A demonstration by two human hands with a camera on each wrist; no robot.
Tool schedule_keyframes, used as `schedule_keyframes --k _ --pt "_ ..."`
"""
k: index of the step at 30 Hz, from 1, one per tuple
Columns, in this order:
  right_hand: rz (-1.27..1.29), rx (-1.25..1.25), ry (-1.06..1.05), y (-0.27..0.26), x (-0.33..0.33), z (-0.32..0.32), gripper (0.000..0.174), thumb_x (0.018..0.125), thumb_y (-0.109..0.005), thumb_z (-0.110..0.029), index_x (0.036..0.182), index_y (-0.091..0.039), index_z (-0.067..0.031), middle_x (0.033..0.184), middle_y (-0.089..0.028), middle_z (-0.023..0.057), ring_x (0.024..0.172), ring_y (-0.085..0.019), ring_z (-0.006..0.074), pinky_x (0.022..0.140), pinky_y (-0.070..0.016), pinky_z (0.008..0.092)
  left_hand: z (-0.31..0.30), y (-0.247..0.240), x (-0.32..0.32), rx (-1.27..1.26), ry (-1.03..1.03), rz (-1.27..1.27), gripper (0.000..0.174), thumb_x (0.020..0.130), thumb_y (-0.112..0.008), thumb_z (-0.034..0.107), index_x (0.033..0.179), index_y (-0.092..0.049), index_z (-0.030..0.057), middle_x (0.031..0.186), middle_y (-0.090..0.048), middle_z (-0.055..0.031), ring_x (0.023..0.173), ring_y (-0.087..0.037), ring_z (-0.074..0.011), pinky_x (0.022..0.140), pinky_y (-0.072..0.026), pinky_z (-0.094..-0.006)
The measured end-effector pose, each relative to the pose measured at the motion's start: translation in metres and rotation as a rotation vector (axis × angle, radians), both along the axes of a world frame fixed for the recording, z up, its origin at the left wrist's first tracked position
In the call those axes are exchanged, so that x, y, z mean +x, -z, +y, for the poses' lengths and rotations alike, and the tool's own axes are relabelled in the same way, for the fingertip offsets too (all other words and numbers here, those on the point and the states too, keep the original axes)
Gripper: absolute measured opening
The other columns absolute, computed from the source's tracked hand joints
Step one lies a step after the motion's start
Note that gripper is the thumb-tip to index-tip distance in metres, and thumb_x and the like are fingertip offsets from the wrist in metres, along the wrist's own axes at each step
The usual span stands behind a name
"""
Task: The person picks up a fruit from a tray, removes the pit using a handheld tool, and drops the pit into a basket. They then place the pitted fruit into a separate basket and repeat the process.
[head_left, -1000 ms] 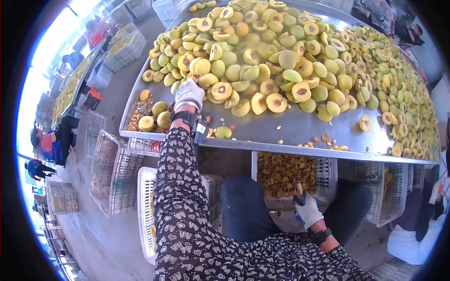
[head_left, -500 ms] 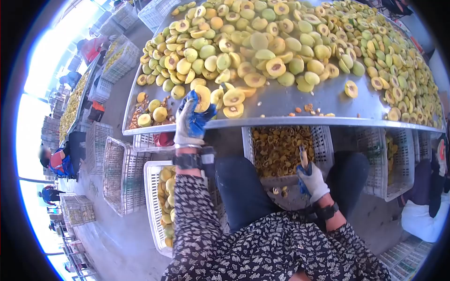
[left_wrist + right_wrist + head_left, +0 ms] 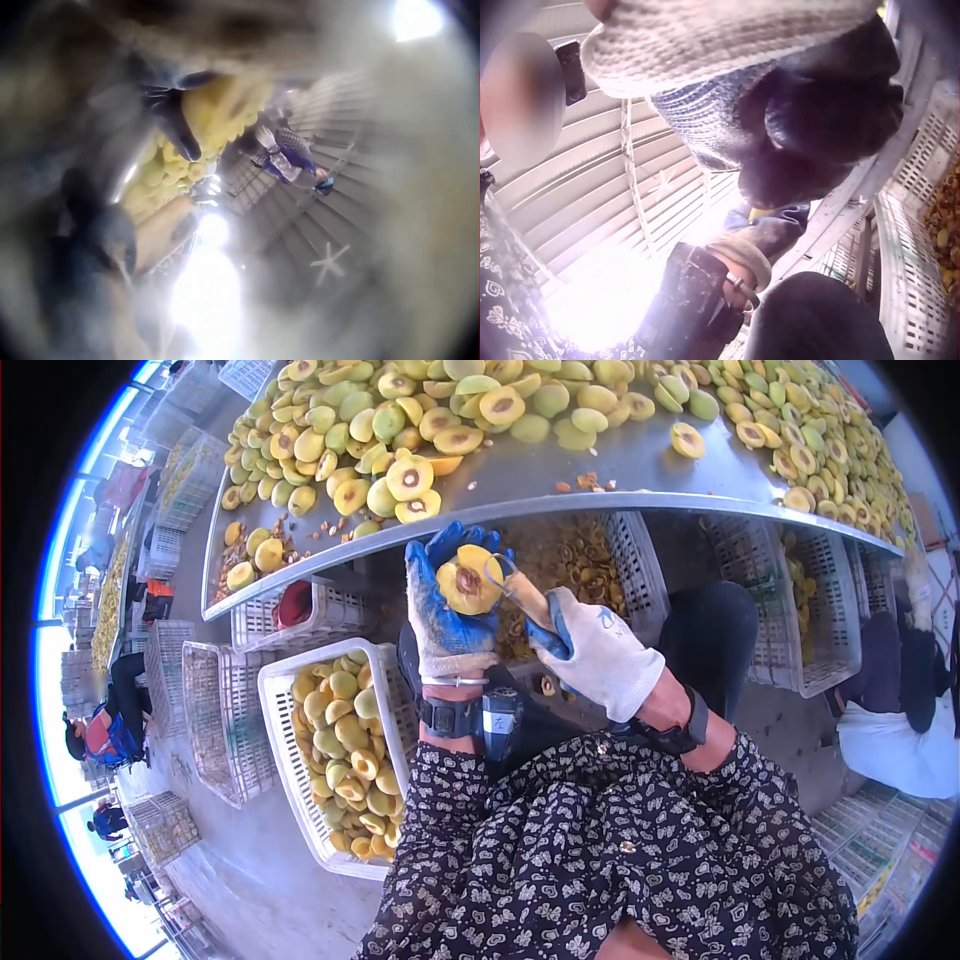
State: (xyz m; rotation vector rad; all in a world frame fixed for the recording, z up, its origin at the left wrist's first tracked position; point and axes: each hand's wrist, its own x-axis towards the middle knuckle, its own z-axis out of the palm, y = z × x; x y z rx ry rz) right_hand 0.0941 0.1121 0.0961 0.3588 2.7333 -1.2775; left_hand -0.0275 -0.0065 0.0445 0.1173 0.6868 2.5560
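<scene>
My left hand (image 3: pixel 455 610), in a white glove with blue coating, holds a yellow-green stone-fruit half (image 3: pixel 466 580) in front of the table edge. Its cut face with a brown centre is turned up toward the head camera. My right hand (image 3: pixel 600 650) grips the wooden handle of a loop-ended pitting tool (image 3: pixel 528 598). The thin metal loop lies at the right side of the cut face. In the left wrist view, the tool's handle (image 3: pixel 165 234) shows beside a dark fingertip. Glove fabric fills much of the right wrist view, and the tool is hidden there.
Heaps of fruit halves (image 3: pixel 330 435) cover much of the metal table (image 3: pixel 650 465). A white crate of fruit halves (image 3: pixel 283 765) stands at my left. Another crate (image 3: pixel 640 565), with brownish scraps, sits under the table between my knees. More crates and people are farther left.
The left hand has come from the heap back toward my body with a fruit half. The right hand has risen from beside my knee, bringing the pitting tool up to the fruit.
</scene>
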Motion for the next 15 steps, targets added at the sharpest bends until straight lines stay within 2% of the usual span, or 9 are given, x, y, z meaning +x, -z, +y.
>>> schedule_keyframes --k 2,3,4,6,8,11,13,14,15 --pt "-0.018 -0.080 -0.028 -0.003 0.004 -0.001 0.029 0.080 -0.061 -0.018 0.094 -0.044 0.0009 0.069 -0.057 0.0218 0.070 -0.060 0.0392 0.060 -0.0446 0.0442 0.003 -0.005 0.011 -0.046 -0.031 -0.032 0.047 0.093 -0.040 0.044 0.111 -0.055 0.0033 0.102 -0.061 -0.0131 0.096 -0.058 -0.0306 0.085 -0.0479 -0.0464" --pt "0.062 0.055 -0.067 0.000 0.007 -0.003 0.029 0.080 -0.060 -0.018 0.095 -0.044 0.0007 0.069 -0.058 0.0211 0.068 -0.060 0.0390 0.059 -0.0453 0.0452 0.003 -0.006 0.015 -0.081 -0.025 -0.076 0.048 0.093 -0.040 0.045 0.111 -0.055 0.0032 0.102 -0.061 -0.0131 0.095 -0.059 -0.0303 0.084 -0.0485 -0.0460" --pt "0.063 0.055 -0.057 -0.003 0.009 -0.003 0.029 0.080 -0.060 -0.018 0.095 -0.044 0.0007 0.069 -0.058 0.0211 0.068 -0.060 0.0390 0.059 -0.0453 0.0452 0.004 -0.006 0.017 -0.118 -0.015 -0.122 0.049 0.093 -0.040 0.046 0.111 -0.055 0.0032 0.102 -0.061 -0.0131 0.095 -0.059 -0.0300 0.084 -0.0491 -0.0455" --pt "-0.025 0.086 -0.106 -0.011 0.013 -0.003 0.025 0.084 -0.053 -0.021 0.094 -0.048 0.0013 0.076 -0.061 0.0216 0.074 -0.060 0.0394 0.065 -0.0459 0.0464 0.006 -0.003 0.020 -0.152 0.022 -0.079 0.050 0.094 -0.039 0.046 0.113 -0.054 0.0029 0.102 -0.060 -0.0134 0.093 -0.059 -0.0295 0.082 -0.0500 -0.0448" --pt "-0.013 0.094 -0.088 -0.012 0.016 -0.003 0.027 0.086 -0.052 -0.022 0.095 -0.047 0.0023 0.076 -0.062 0.0215 0.074 -0.061 0.0388 0.066 -0.0455 0.0465 0.009 -0.004 0.023 -0.240 -0.002 -0.034 0.050 0.093 -0.040 0.046 0.114 -0.053 0.0029 0.101 -0.060 -0.0136 0.091 -0.060 -0.0291 0.080 -0.0509 -0.0438" --pt "-0.045 0.074 -0.020 -0.005 0.018 -0.003 0.026 0.087 -0.052 -0.024 0.094 -0.049 0.0009 0.077 -0.061 0.0225 0.075 -0.060 0.0402 0.064 -0.0450 0.0463 0.011 -0.007 0.025 -0.216 0.023 -0.040 0.049 0.094 -0.040 0.045 0.115 -0.052 0.0025 0.100 -0.060 -0.0135 0.091 -0.060 -0.0283 0.081 -0.0504 -0.0418" --pt "0.040 -0.119 0.119 0.006 0.019 -0.003 0.023 0.085 -0.058 -0.023 0.089 -0.051 -0.0008 0.072 -0.061 0.0189 0.066 -0.061 0.0341 0.060 -0.0450 0.0420 0.014 -0.011 0.030 -0.235 -0.017 0.038 0.046 0.095 -0.040 0.041 0.115 -0.052 0.0021 0.100 -0.060 -0.0134 0.091 -0.060 -0.0278 0.082 -0.0500 -0.0407" --pt "0.037 -0.121 0.119 0.011 0.018 -0.005 0.023 0.085 -0.058 -0.023 0.089 -0.051 -0.0008 0.072 -0.061 0.0189 0.066 -0.061 0.0341 0.060 -0.0450 0.0420 0.016 -0.012 0.033 -0.254 -0.055 0.116 0.043 0.095 -0.040 0.038 0.115 -0.052 0.0017 0.100 -0.060 -0.0134 0.090 -0.059 -0.0272 0.082 -0.0496 -0.0396" --pt "-0.027 -0.444 0.216 0.016 0.016 -0.007 0.022 0.084 -0.060 -0.020 0.087 -0.052 -0.0008 0.069 -0.060 0.0159 0.062 -0.059 0.0288 0.059 -0.0445 0.0398 0.017 -0.013 0.036 -0.302 -0.075 0.182 0.037 0.096 -0.039 0.029 0.119 -0.049 0.0008 0.102 -0.060 -0.0133 0.094 -0.059 -0.0254 0.086 -0.0475 -0.0372"
